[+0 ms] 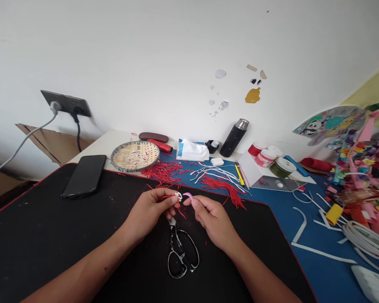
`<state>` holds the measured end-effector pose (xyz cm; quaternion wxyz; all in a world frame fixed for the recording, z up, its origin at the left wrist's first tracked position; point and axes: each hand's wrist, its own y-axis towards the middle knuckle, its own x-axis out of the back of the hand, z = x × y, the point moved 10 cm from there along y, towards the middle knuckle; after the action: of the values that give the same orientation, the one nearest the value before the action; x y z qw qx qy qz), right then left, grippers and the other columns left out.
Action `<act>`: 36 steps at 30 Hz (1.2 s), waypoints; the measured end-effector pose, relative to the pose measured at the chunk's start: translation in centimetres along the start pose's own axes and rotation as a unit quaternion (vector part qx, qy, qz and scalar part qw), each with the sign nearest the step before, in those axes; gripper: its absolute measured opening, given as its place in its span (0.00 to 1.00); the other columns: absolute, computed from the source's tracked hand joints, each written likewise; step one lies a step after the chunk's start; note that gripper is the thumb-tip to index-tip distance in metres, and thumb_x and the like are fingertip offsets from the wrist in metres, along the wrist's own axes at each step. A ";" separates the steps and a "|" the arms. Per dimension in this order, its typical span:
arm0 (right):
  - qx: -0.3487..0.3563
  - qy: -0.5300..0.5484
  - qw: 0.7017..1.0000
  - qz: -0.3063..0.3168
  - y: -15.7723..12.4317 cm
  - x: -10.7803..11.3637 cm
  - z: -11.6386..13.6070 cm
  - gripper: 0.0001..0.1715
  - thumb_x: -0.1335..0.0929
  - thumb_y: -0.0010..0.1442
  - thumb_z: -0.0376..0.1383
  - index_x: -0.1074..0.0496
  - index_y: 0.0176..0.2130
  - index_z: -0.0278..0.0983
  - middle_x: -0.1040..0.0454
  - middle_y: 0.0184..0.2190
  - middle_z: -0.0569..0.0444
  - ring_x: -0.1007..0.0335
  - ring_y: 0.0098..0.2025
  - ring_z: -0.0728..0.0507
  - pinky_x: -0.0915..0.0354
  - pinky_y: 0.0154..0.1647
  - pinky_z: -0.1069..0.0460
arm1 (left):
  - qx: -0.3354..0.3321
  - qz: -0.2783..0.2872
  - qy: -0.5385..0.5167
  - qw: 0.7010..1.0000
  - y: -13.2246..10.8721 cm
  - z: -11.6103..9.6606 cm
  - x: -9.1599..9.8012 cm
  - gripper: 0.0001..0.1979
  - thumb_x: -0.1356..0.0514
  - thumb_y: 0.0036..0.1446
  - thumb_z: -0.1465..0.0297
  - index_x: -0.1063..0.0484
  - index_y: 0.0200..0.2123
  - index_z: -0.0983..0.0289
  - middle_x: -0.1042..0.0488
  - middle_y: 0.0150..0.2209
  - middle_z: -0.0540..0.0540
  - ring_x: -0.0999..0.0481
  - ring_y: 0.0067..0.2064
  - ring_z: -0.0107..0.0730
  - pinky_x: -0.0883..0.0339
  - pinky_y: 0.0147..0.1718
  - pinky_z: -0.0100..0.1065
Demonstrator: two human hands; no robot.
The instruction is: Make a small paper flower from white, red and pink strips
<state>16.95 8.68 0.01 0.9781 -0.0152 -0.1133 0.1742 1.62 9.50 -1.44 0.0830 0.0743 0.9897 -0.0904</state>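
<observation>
The left hand (150, 210) is pinching a small white loop (178, 195) between thumb and forefinger, with a few red strands (180, 209) hanging down from it. The right hand (212, 221) is pinching a curved pink strip (188, 195) the same way; neither hand is clenched, and the other fingers are curling loosely. The strip's long axis is running nearly level, its free end pointing left toward the loop. The two pieces are sitting midway between the hands, just beside each other; whether they are touching is too small to tell. The loop is lying nearer the left hand, the strip nearer the right.

Both hands are holding over a black mat (50, 235), whose red-bound far edge is running just beyond the fingertips. Below the hands, scissors (180, 252) are lying with their blades pointing toward the loop and their handles toward the person. Beyond the edge, red thread bundles (222, 189) and white strips (217, 174) are lying on a blue mat (318, 269). A woven basket (113, 159) is standing farther off, and a phone (84, 176) is lying to the left.
</observation>
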 end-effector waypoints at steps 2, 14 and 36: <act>0.000 -0.009 1.000 0.003 0.0 -0.1 0.0 0.31 0.37 0.70 0.57 0.21 0.47 0.34 0.45 0.21 0.61 0.51 0.23 0.50 0.53 0.24 0.54 | 0.000 0.000 0.003 1.000 0.0 0.0 0.0 0.16 0.29 0.50 0.59 0.19 0.36 0.66 0.21 0.28 0.51 0.27 0.25 0.28 0.31 0.26 0.32; -0.003 -0.038 0.999 0.018 0.0 -0.4 -0.2 0.29 0.37 0.71 0.54 0.20 0.48 0.35 0.45 0.21 0.61 0.51 0.23 0.49 0.53 0.24 0.54 | -0.004 0.001 0.013 1.000 0.0 -0.1 -0.1 0.15 0.29 0.50 0.59 0.19 0.36 0.65 0.21 0.26 0.52 0.26 0.25 0.30 0.30 0.27 0.33; 0.011 -0.022 1.000 0.005 0.0 -0.1 -0.2 0.30 0.37 0.71 0.55 0.20 0.49 0.35 0.41 0.23 0.59 0.50 0.24 0.50 0.52 0.24 0.54 | -0.003 0.009 0.016 1.000 0.0 -0.2 -0.3 0.14 0.30 0.51 0.59 0.19 0.34 0.65 0.21 0.27 0.51 0.27 0.25 0.29 0.31 0.26 0.32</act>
<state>16.91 8.68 -0.23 0.9746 -0.0013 -0.1325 0.1805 1.93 9.53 -1.23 0.0680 0.0843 0.9904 -0.0856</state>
